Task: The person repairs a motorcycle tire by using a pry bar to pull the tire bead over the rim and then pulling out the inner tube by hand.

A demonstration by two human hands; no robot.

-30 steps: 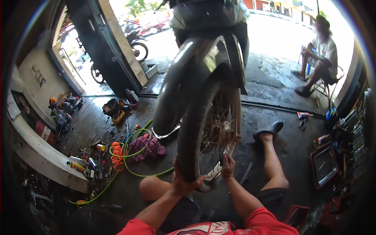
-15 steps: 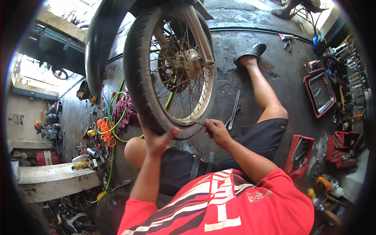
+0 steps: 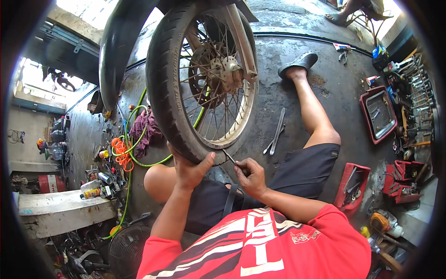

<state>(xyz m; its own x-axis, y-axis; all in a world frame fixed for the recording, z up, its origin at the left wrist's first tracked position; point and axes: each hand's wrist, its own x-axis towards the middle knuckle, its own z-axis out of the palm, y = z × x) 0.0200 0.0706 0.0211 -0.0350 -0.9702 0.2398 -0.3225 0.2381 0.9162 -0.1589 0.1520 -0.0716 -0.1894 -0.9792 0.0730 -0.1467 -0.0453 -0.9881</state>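
Head: lettered tyre (image 3: 162, 93) and shirt (image 3: 262, 246)

Matt rubber tire (image 3: 163, 83); metal rim (image 3: 242, 120)

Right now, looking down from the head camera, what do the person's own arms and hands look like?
The left hand and right hand are bare, with no gloves or watch visible. The forearms are uncovered too. Higher up come the short red sleeves of a shirt with black and white stripes on its front.
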